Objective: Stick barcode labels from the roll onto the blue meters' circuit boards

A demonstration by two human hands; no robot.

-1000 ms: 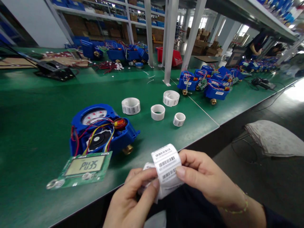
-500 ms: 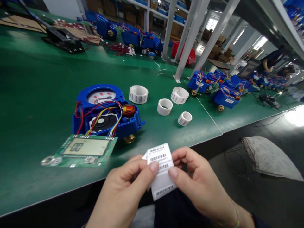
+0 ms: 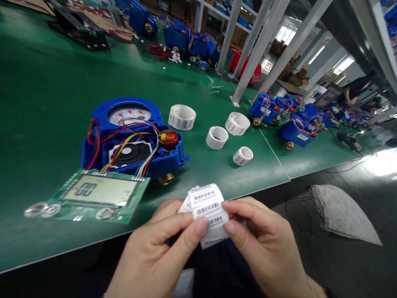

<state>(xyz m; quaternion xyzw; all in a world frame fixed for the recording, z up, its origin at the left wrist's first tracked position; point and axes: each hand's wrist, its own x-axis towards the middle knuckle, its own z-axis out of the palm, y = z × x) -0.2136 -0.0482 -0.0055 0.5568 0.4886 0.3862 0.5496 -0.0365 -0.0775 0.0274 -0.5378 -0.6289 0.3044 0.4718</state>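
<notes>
A strip of white barcode labels (image 3: pixel 207 200) is held between both hands just off the table's front edge. My left hand (image 3: pixel 167 244) pinches its left side, thumb on the printed face. On the opposite side, my right hand (image 3: pixel 263 236) grips the strip's edge between thumb and forefinger. Left of the hands sits an opened blue water meter (image 3: pixel 133 142) with coloured wires. Those wires run to a green circuit board with a display (image 3: pixel 101 190), lying near the table edge. Beyond the strip stand several label rolls, among them a large one (image 3: pixel 182 118) and a small one (image 3: pixel 242 156).
More blue meters (image 3: pixel 297 130) with loose wiring stand to the right, others (image 3: pixel 189 43) at the back. Metal posts (image 3: pixel 252 54) rise from the green table (image 3: pixel 56 95). A black stand (image 3: pixel 79 31) is at the far left. A person's arm (image 3: pixel 352 95) shows far right.
The strip's upper part now curves away, and my right forefinger has come onto its printed face. The view has shifted slightly, with the meter appearing larger and farther left.
</notes>
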